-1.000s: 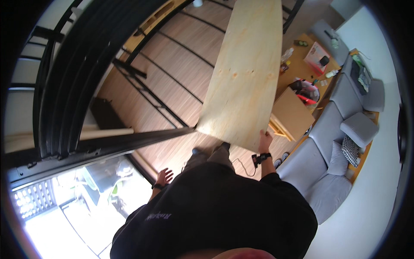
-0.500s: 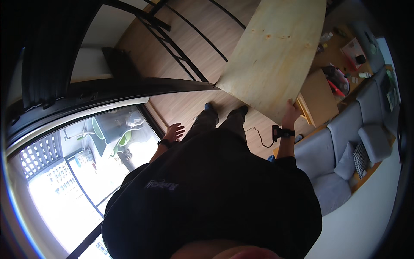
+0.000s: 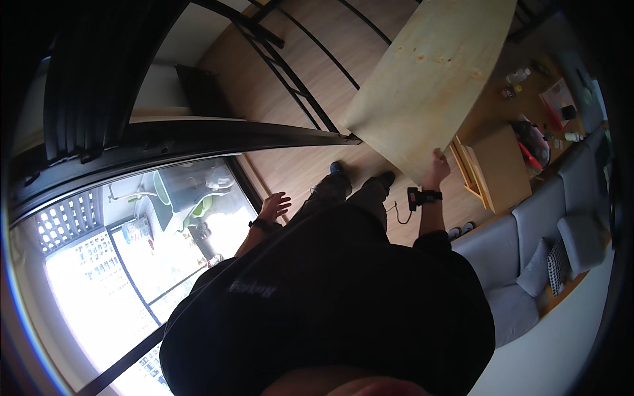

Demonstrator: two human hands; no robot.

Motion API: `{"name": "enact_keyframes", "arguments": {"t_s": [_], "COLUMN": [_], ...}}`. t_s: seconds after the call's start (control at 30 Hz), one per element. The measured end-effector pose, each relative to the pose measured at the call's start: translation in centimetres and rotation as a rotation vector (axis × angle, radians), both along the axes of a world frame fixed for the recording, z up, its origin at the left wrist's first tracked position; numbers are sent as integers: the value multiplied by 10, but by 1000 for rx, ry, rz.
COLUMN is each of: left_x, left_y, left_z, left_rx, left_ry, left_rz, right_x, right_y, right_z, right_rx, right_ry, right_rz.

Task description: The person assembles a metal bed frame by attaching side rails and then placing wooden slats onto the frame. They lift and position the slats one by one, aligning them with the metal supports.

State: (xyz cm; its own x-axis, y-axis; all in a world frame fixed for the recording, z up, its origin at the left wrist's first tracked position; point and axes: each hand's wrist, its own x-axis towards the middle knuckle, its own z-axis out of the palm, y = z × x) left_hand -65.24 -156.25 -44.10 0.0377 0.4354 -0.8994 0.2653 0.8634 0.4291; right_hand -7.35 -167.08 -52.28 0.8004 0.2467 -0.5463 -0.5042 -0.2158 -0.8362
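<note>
A large plywood panel (image 3: 429,86), pale with a few knots, slants away from me toward the top. My right hand (image 3: 436,170) is closed on its near edge, close to the right-hand corner. The panel's left corner meets the end of a long black metal beam (image 3: 251,135); whether they touch I cannot tell. My left hand (image 3: 274,206) holds nothing, its fingers spread, beside my left leg and below the beam. Both wrists wear black bands, and a small device with a cable (image 3: 415,198) sits at the right one.
Black metal bars (image 3: 290,82) form a ladder-like frame over the wooden floor (image 3: 310,39). On the right stand a wooden cabinet (image 3: 498,168), a cluttered table (image 3: 492,109) and a grey sofa (image 3: 489,247). A bright glass window (image 3: 99,290) is at left.
The whole view has shifted, so the surroundings sit farther right. My right hand and the panel have moved left, away from the cabinet, and the panel's corner now overlaps the beam end more.
</note>
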Motion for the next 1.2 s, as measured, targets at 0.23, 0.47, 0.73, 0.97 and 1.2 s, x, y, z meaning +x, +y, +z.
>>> {"name": "enact_keyframes", "arguments": {"t_s": [0.23,0.47,0.73,0.97,1.2], "left_x": [-54,-122,-147,-123,-149], "left_y": [-22,-35,8,34,5], "left_z": [30,74,58,4,22], "left_rx": [-26,26,45,-2,71], "left_ry": [-10,86,95,68,221], "left_rz": [30,123,16,-120,-66], "right_x": [-69,-81,-91,-126,-141], "right_y": [106,156,171,254,359], "right_z": [-98,-179,-197,-217,-268], "right_rx": [26,45,44,174,185], "right_ry": [-79,-56,-183,-50,60], "right_rz": [-6,26,-39,-50,418]}}
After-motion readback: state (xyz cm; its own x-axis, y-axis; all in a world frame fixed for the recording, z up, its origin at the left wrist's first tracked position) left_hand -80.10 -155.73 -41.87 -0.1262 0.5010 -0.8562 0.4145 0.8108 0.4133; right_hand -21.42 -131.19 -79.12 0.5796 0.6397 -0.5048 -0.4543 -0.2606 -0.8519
